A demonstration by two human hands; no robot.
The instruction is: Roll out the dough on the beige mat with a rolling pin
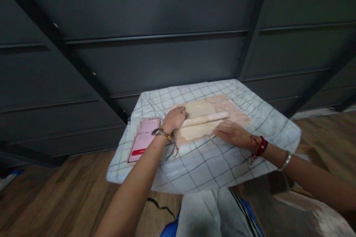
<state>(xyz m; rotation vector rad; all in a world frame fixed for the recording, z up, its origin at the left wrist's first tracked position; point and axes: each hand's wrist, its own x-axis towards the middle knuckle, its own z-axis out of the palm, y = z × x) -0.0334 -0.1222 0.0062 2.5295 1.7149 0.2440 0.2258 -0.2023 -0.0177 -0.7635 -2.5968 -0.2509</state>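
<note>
Crosswise on the worktop [191,176], the rolling pin [204,119] lies over a pale sheet [191,132], its long axis running from the nearer left hand [174,118] to just beyond the bunched right hand [232,133], though whether either grip is closed I cannot tell.

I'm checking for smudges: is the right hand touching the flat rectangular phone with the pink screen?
Apart. The head view shows the right hand at the thin beige sheet, with the left hand between it and the pink-screened phone.
</note>
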